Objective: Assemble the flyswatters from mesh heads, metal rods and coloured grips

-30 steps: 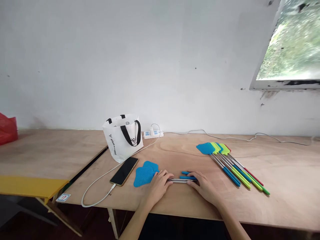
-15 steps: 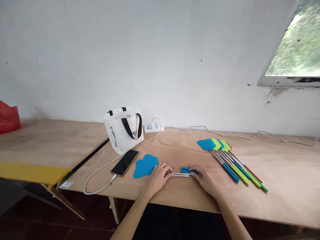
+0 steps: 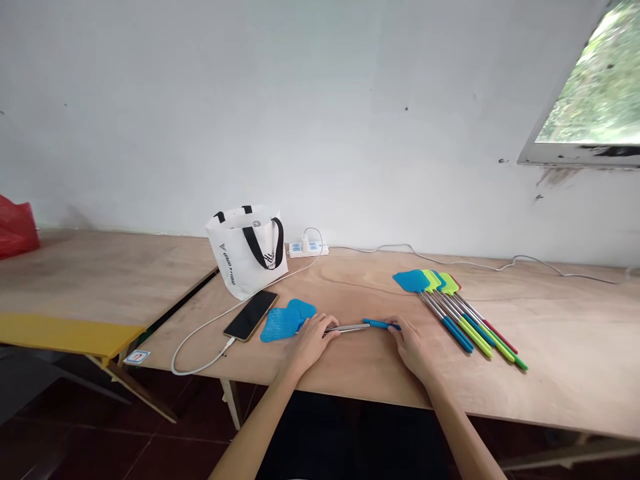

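Note:
Two blue fly swatter heads (image 3: 279,325) lie partly overlapped just left of my left hand (image 3: 311,341). That hand is closed over the thin metal shafts (image 3: 353,328), which stick out to the right from under its fingers. My right hand (image 3: 411,343) grips a blue handle (image 3: 379,324) by its right end. The handle's left tip is at the shafts' right ends; whether a shaft has entered it I cannot tell. My fingers hide part of the handle, so a second one may be beneath them.
To the right lies a fanned row of blue, lime, green and red fly swatters (image 3: 453,307). At left are a phone (image 3: 251,315) on a white charging cable (image 3: 187,337), a white bag (image 3: 245,257) and a power strip (image 3: 309,249). The table's front edge is near my forearms.
The blue handle and metal shafts have come nearly into line, tip to tip; before, the shafts lay in front of two visible handles. The swatter heads have turned slightly.

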Demonstrator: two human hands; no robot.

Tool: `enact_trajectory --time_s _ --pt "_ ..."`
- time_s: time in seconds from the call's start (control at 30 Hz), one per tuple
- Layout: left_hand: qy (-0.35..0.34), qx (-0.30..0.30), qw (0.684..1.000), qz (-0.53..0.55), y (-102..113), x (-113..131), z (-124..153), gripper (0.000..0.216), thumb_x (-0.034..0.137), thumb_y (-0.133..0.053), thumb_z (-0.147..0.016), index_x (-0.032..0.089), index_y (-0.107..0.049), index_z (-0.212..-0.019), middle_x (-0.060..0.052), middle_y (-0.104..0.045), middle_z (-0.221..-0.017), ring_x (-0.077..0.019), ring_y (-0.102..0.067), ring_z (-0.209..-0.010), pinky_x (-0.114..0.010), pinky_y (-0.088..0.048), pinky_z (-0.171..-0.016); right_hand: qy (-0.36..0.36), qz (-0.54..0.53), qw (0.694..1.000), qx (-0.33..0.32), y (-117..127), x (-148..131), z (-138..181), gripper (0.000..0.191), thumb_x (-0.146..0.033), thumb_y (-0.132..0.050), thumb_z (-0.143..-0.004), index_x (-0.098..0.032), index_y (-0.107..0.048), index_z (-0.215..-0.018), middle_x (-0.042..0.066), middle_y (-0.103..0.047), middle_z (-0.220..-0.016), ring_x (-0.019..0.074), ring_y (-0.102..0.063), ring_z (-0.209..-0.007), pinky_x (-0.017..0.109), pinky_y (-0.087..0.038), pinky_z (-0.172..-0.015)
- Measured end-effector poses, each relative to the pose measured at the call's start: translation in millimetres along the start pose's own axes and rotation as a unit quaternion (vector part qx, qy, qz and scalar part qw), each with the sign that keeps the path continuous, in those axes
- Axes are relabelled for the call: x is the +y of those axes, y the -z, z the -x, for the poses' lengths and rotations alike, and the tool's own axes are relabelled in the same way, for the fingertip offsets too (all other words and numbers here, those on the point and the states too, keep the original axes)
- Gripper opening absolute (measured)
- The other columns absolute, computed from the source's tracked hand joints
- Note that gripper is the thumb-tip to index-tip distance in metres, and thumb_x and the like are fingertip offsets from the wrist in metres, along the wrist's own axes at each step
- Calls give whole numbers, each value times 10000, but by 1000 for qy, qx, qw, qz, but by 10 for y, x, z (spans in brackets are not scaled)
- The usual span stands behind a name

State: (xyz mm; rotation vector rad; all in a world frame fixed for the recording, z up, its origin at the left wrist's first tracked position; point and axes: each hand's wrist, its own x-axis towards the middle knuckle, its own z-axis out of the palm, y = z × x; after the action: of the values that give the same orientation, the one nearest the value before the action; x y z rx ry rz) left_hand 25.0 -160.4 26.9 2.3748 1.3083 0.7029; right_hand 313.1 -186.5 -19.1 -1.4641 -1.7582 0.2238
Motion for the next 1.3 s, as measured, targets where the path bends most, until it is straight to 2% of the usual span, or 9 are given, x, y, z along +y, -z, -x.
enact_trajectory --time_s 0.33,0.57,0.83,0.93,1.03,1.13,1.3 --pt "-21 16 1000 -3 -2 -38 10 173 320 -518 -1034 294 -682 -1081 -1 -669 -1078 -222 -614 -1038 -348 -441 -912 71 61 996 10 26 -19 -23 255 -309 -397 -1027 -271 -646 -1063 50 -736 -1038 244 -667 -997 404 -459 -900" --pt "-27 1 1000 15 39 -9 41 209 363 -486 -1046 318 -681 -1109 7 -667 -1085 -219 -613 -1039 -346 -444 -926 79 64 995 8 29 -39 -30 256 -359 -420 -1042 -269 -660 -1035 50 -734 -1037 251 -659 -989 396 -457 -866" --pt "-62 -37 997 37 61 75 35 243 377 -463 -1050 314 -694 -1096 11 -683 -1108 -201 -624 -1040 -328 -445 -947 135 51 985 -89 33 -399 0 275 -359 -427 -1059 -305 -693 -1096 27 -732 -1106 217 -644 -1000 387 -458 -895" --pt "-63 -23 997 39 27 64 24 239 351 -451 -1054 298 -684 -1078 5 -687 -1115 -205 -617 -1071 -342 -427 -968 144 63 984 -83 40 -453 1 270 -366 -434 -1058 -313 -692 -1122 22 -731 -1115 212 -642 -1012 394 -451 -926" --pt "-28 7 1000 11 -23 31 10 260 328 -414 -1063 270 -668 -1054 -18 -686 -1100 -226 -609 -1069 -375 -417 -959 124 83 988 -37 29 -368 -7 283 -374 -436 -1049 -307 -667 -1199 49 -709 -1185 233 -628 -1090 416 -446 -964" --pt "2 40 999 -19 -68 -13 1 250 305 -401 -1062 261 -647 -1063 -32 -674 -1102 -242 -597 -1064 -396 -414 -939 69 100 993 1 -7 -194 0 310 -373 -431 -1030 -298 -645 -1242 66 -680 -1246 262 -604 -1162 441 -455 -962" --pt "15 71 996 -52 -105 -42 6 200 207 -405 -1041 270 -587 -1093 -24 -655 -1101 -226 -603 -1022 -379 -412 -890 22 122 992 11 -87 9 39 275 -381 -463 -986 -282 -677 -1127 72 -688 -1194 277 -620 -1103 456 -462 -933"
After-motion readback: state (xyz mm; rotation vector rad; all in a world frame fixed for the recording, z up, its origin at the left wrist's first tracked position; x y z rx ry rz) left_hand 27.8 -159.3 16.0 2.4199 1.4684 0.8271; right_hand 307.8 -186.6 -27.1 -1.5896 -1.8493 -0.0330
